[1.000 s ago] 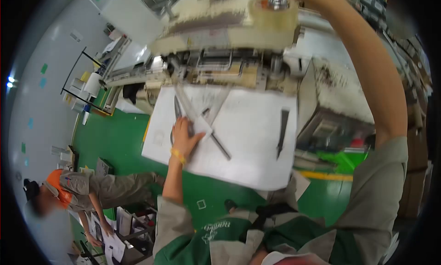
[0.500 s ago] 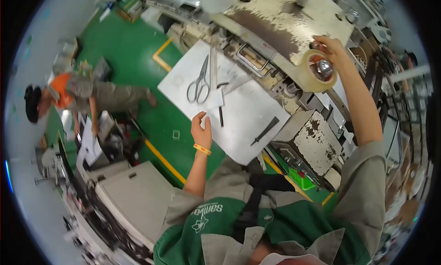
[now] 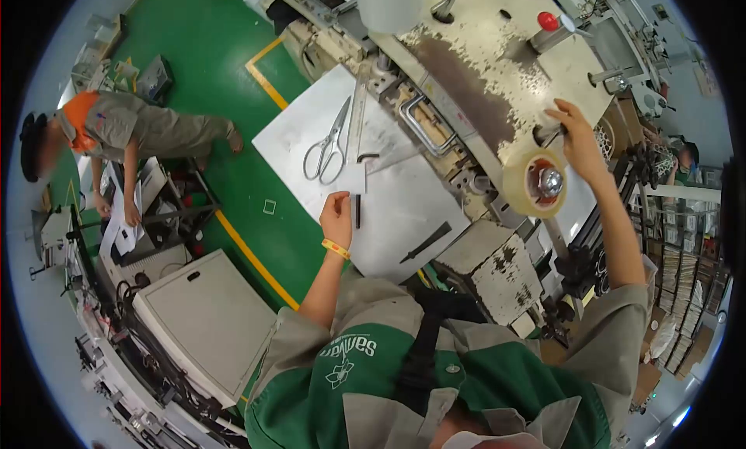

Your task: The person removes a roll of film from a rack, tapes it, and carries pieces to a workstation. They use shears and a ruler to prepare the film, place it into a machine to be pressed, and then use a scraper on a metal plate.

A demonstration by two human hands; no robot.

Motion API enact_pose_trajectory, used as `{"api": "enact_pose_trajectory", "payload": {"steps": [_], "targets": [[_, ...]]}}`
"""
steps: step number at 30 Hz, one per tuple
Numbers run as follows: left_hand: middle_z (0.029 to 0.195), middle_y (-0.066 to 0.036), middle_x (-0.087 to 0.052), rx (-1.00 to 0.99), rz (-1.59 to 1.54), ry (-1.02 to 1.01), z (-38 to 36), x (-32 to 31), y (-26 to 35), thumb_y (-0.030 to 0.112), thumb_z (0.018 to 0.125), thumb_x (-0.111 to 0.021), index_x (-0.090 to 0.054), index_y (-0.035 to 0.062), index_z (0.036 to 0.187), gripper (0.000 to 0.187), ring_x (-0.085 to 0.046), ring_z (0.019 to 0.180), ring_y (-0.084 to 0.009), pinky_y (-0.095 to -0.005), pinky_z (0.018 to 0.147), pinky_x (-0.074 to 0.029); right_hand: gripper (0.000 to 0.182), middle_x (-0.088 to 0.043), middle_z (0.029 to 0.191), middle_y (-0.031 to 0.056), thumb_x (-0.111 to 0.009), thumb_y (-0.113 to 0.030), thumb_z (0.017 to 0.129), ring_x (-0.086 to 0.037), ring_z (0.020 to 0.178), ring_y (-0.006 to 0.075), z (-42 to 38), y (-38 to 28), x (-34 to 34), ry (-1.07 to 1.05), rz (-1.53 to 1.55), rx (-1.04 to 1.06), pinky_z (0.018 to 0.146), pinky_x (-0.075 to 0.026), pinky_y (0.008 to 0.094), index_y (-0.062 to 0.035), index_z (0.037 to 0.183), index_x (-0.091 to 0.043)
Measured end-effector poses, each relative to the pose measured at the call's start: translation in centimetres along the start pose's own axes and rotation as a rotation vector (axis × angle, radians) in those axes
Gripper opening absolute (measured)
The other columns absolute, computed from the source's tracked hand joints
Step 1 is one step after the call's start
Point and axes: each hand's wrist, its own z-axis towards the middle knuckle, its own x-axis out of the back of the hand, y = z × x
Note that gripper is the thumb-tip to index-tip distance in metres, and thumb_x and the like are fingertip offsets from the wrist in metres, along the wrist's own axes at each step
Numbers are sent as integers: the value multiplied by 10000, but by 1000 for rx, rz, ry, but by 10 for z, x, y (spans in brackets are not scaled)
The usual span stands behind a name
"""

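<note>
My left hand (image 3: 336, 222) is closed, fingertips drawn together at the edge of a white paper sheet (image 3: 416, 204). Beside them lie a dark stick (image 3: 358, 212) and a small white paper piece (image 3: 355, 178); whether anything is pinched is hidden. Scissors (image 3: 332, 152), a clear ruler (image 3: 358, 115), a small hex key (image 3: 368, 156) and a dark pointed strip (image 3: 427, 243) rest on the sheet. On the right, my right hand (image 3: 581, 142) has its fingers stretched apart over the worn machine top, close to a metal post (image 3: 546, 134). Below it sits a clear tape roll (image 3: 513, 186) on a round metal spindle.
The machine top (image 3: 474, 41) carries a red knob (image 3: 548, 20) and metal levers. A metal handle (image 3: 423, 126) runs along its front edge. At left a co-worker (image 3: 128, 130) handles papers near a grey cabinet (image 3: 206, 317). Another person (image 3: 684, 157) is at far right.
My left hand has closed from spread fingers and come nearer the dark stick. My right hand has moved away from the tape roll's top, showing the roll more fully. The view has shifted slightly.
</note>
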Motion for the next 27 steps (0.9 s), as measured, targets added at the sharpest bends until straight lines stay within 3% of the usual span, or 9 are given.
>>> {"api": "enact_pose_trajectory", "payload": {"steps": [4, 8, 10, 12, 16, 20, 22, 24, 27], "targets": [[894, -40, -597, 10, -185, -267, 26, -50, 31, 161, 866, -534, -565, 9, 1015, 215, -545, 820, -101, -233, 739, -432, 469, -441, 1250, 191, -379, 118, 757, -470, 1120, 317, 4, 3, 3, 187, -22, 8, 889, -408, 329, -86, 1148, -537], [1143, 4, -489, 342, -647, -656, 52, -154, 56, 421, 856, -529, -401, 82, 1256, 540, -430, 1068, -106, -297, 877, -367, 451, -514, 1199, 157, -518, -206, 878, -500, 1080, 205, 5, 29, -4, 124, 594, -512, 907, -379, 292, 24, 1255, -425], [942, 22, -532, 404, -898, -368, 69, -202, 66, 446, 817, -584, -494, 102, 1110, 461, -479, 869, -83, -269, 744, -383, 558, -426, 1275, 219, -551, -221, 859, -428, 1176, 267, 1, 23, -9, 130, 546, -481, 959, -345, 328, 54, 1297, -341], [685, -29, -550, 348, -750, -374, 87, -204, 68, 515, 708, -677, -511, 42, 926, 546, -469, 538, -83, -241, 418, -306, 588, -390, 1311, 213, -570, -209, 849, -406, 1197, 255, -1, 50, -14, 31, 700, -532, 973, -330, 327, 81, 1296, -320], [463, 32, -347, 367, -887, -289, 91, -203, 59, 531, 698, -675, -500, 65, 746, 500, -332, 383, -80, -241, 354, -233, 542, -423, 1290, 171, -571, -164, 848, -416, 1179, 210, 17, 22, -2, -79, 819, -422, 967, -321, 296, 48, 1297, -352], [531, 26, -399, 304, -804, -413, 91, -198, 58, 478, 757, -643, -496, 92, 750, 413, -346, 427, -83, -248, 390, -247, 531, -457, 1258, 147, -586, -53, 806, -426, 1174, 213, 27, 16, 12, -178, 796, -281, 971, -322, 312, 4, 1295, -385], [469, 6, -376, 368, -799, -307, 91, -200, 61, 543, 798, -549, -480, 83, 652, 487, -362, 385, -106, -271, 362, -256, 471, -490, 1208, 158, -534, -146, 843, -479, 1108, 231, 35, 98, 11, 211, 494, -146, 888, -404, 333, -29, 1282, -409], [446, -18, -379, 519, -811, -292, 98, -206, 57, 574, 822, -479, -448, 75, 582, 555, -379, 369, -136, -290, 352, -285, 426, -525, 1147, 143, -528, -239, 844, -528, 1010, 239, 48, 205, 35, 425, 633, -639, 806, -452, 338, -13, 1200, -471], [445, -61, -418, 358, -696, -268, 96, -206, 55, 502, 889, -385, -457, 8, 743, 521, -416, 328, -175, -317, 318, -340, 453, -554, 1093, 124, -529, -345, 828, -553, 922, 248, 76, 307, 43, 732, 1116, -1251, 746, -481, 358, 0, 1122, -524]]}}
